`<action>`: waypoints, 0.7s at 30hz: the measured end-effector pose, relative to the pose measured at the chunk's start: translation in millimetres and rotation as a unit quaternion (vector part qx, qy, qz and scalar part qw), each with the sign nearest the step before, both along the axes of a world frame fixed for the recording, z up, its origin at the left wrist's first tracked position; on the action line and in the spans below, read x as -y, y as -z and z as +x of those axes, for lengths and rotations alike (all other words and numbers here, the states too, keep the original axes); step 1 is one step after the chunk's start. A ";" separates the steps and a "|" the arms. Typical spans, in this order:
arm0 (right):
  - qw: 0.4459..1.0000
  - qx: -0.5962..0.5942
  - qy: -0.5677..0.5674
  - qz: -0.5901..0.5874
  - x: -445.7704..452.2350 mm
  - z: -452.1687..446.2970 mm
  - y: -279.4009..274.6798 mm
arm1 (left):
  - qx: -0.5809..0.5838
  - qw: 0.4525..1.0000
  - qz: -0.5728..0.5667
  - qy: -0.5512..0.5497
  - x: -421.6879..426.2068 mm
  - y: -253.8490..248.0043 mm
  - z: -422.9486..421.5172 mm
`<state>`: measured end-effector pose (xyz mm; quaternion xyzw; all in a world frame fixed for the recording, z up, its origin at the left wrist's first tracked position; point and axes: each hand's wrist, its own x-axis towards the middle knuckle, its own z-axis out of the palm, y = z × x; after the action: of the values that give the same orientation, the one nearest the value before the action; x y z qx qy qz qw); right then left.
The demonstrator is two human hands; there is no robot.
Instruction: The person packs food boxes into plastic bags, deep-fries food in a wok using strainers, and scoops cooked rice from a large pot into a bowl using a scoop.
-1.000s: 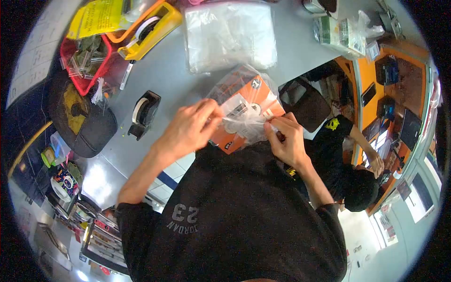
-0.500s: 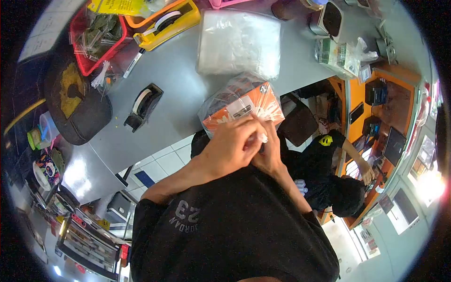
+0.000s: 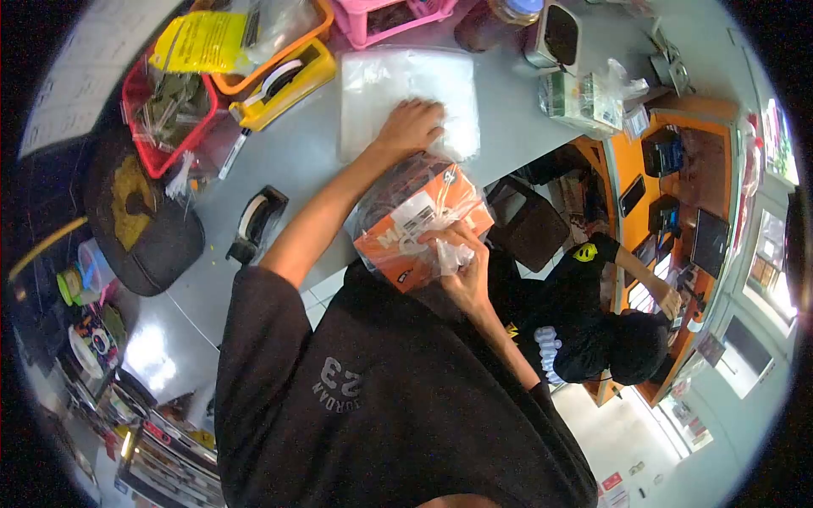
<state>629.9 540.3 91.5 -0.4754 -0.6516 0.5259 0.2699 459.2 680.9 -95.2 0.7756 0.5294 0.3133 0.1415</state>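
Observation:
An orange box [image 3: 389, 250] with a white label sits inside a clear plastic bag at the near edge of the grey table. My right hand [image 3: 464, 269] is closed around the gathered plastic of the bag [image 3: 455, 256], over the box's near right side. Past the box, my left hand [image 3: 411, 127] rests on a stack of clear plastic bags [image 3: 364, 102]. Its fingers look slightly bent and apart, and I see nothing held in them. My left forearm passes beside the wrapped box.
A black tape dispenser [image 3: 257, 224], a yellow tape dispenser [image 3: 284, 89], a marker [image 3: 234, 154] and a red basket [image 3: 169, 152] stand to the left. A pink basket [image 3: 360, 25] and a jar [image 3: 487, 27] are behind. Another person [image 3: 584, 313] works at an orange desk, right.
My left hand has left the bag's gathered plastic and reached forward onto the stack of bags. My right hand still grips the bag, and the wrapped box has turned. The view has shifted.

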 end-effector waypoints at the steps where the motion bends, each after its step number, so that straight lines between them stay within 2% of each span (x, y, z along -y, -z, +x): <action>1: 1.000 -0.003 0.010 0.003 -0.6 -0.4 1.2 | -0.015 0.999 -0.048 -0.003 10.6 0.9 -7.9; 2: 1.000 0.004 0.010 0.001 0.8 0.2 1.1 | -0.029 0.995 -0.099 -0.007 21.0 -0.8 -12.4; 7: 1.000 0.019 -0.007 -0.003 0.8 2.4 1.5 | -0.004 0.995 -0.100 -0.029 23.7 -19.8 -13.9; 9: 1.000 0.012 -0.001 -0.004 0.2 0.5 -0.3 | 0.077 0.962 -0.245 -0.090 11.8 -38.6 -4.3; 10: 1.000 0.007 0.004 -0.009 0.6 -0.2 -1.5 | 0.078 0.964 -0.240 -0.087 4.9 -38.0 1.0; 12: 1.000 0.013 0.008 0.006 1.7 -1.1 -1.6 | 0.112 0.977 -0.112 -0.142 -12.3 -34.2 11.2; 13: 1.000 0.018 0.009 0.016 2.6 -1.1 -1.1 | 0.116 0.977 -0.108 -0.139 -20.9 -30.3 15.8; 15: 1.000 0.024 0.010 0.013 4.3 -1.3 -1.7 | 0.058 0.991 -0.068 -0.101 -36.7 -20.7 23.6; 21: 0.999 0.042 0.012 0.032 6.3 1.0 -1.5 | 0.023 0.990 -0.093 -0.104 -66.1 -3.7 32.9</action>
<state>631.0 534.0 93.0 -0.4957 -0.6735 0.4808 0.2636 492.1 747.0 -91.5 0.6926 0.6305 0.2930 0.1922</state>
